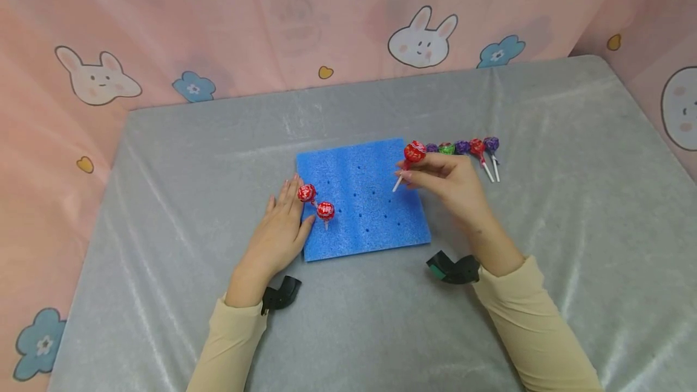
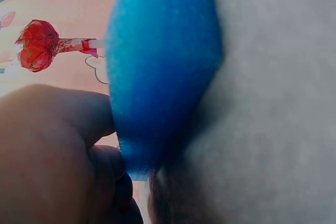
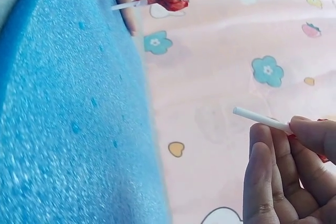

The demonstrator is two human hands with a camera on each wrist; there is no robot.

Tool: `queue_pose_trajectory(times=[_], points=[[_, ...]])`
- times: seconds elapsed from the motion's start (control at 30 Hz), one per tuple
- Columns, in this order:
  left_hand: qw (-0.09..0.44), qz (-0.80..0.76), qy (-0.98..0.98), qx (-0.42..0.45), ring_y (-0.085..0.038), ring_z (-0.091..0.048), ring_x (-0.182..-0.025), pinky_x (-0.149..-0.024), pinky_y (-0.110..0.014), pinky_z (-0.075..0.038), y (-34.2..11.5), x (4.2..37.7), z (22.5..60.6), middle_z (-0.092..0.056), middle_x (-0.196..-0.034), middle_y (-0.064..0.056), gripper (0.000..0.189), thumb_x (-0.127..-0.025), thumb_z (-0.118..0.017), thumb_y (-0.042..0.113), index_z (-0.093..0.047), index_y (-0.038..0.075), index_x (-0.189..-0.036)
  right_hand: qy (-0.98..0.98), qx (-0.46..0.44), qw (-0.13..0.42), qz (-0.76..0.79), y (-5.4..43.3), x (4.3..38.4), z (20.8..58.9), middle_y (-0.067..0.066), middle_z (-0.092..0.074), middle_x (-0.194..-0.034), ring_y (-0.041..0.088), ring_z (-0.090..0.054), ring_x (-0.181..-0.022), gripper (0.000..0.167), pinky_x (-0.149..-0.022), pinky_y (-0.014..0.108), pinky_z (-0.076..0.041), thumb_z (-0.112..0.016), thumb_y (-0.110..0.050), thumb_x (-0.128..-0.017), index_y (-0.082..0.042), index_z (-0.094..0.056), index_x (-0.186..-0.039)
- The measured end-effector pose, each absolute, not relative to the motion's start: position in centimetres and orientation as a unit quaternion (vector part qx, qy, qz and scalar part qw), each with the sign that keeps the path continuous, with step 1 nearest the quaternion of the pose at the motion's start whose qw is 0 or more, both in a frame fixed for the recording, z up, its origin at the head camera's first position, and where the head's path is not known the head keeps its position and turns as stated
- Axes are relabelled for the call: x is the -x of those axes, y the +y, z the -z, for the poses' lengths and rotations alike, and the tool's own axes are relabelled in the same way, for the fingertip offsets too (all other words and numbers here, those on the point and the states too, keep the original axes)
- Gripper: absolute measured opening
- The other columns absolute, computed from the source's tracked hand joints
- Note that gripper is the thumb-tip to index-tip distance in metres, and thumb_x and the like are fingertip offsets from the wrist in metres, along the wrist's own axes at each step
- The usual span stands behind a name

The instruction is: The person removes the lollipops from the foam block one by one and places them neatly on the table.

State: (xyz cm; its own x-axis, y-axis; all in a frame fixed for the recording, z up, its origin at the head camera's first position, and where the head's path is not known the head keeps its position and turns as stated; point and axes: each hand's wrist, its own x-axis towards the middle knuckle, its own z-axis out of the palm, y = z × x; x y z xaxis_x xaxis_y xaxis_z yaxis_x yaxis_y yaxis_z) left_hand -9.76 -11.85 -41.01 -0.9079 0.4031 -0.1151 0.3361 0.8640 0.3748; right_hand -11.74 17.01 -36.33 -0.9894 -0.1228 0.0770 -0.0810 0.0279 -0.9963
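A blue foam board (image 1: pixel 376 239) dotted with small holes lies on the table. My left hand (image 1: pixel 279 231) rests along its left edge, fingers straight and the thumb on the near-left part. Two red-wrapped lollipops, one farther back (image 1: pixel 307 193) and one nearer (image 1: pixel 325 210), stand upright in the foam beside that hand. Over the board's right side, my right hand (image 1: pixel 456 185) pinches a third red lollipop (image 1: pixel 415 151) between thumb and fingers. Its white stick (image 3: pixel 257 117) points down and toward the left, its tip free above the foam.
Behind my right hand a row of lollipops, with purple (image 1: pixel 492 143), green (image 1: pixel 446 149) and red (image 1: pixel 477 146) wrappers, lies on the grey tablecloth (image 1: pixel 218 156). A pink printed curtain (image 1: pixel 245 23) hangs behind the table. Black wrist cameras sit at both cuffs.
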Motion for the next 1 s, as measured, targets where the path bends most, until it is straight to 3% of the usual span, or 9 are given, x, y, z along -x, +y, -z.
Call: queue_pose_trajectory(times=[0.33,0.83,1.0], points=[[0.097,-0.176,0.961,-0.192,-0.029,-0.004,-0.143,-0.113,-0.050,-0.007,-11.8,9.7,41.0,-0.004,-0.157,-0.014,0.060,-0.101,-0.039,0.030,-0.023,-0.006,-0.146,0.693,0.084,-0.003,0.716,18.3,11.9,35.9,0.008,-0.072,-0.091,0.014,-0.069,-0.077,0.012,-0.071,0.026,-0.055,-0.066,0.006,-0.084,0.001,-0.073,-0.093],[0.094,-0.177,0.961,-0.190,-0.029,-0.004,-0.143,-0.113,-0.050,-0.007,-11.8,9.8,41.2,-0.003,-0.157,-0.014,0.061,-0.101,-0.039,0.031,-0.021,-0.005,-0.147,0.701,0.076,-0.013,0.709,20.1,11.9,35.2,0.005,-0.072,-0.086,0.015,-0.065,-0.078,0.011,-0.069,0.021,-0.053,-0.066,0.005,-0.084,0.008,-0.071,-0.093],[0.096,-0.177,0.961,-0.189,-0.029,-0.003,-0.143,-0.113,-0.050,-0.007,-11.8,9.8,41.2,-0.003,-0.157,-0.014,0.061,-0.101,-0.039,0.030,-0.021,-0.005,-0.147,0.713,0.063,-0.013,0.699,20.7,11.9,34.9,0.000,-0.071,-0.085,0.013,-0.062,-0.075,0.009,-0.063,0.018,-0.051,-0.066,0.005,-0.083,0.003,-0.073,-0.089]])
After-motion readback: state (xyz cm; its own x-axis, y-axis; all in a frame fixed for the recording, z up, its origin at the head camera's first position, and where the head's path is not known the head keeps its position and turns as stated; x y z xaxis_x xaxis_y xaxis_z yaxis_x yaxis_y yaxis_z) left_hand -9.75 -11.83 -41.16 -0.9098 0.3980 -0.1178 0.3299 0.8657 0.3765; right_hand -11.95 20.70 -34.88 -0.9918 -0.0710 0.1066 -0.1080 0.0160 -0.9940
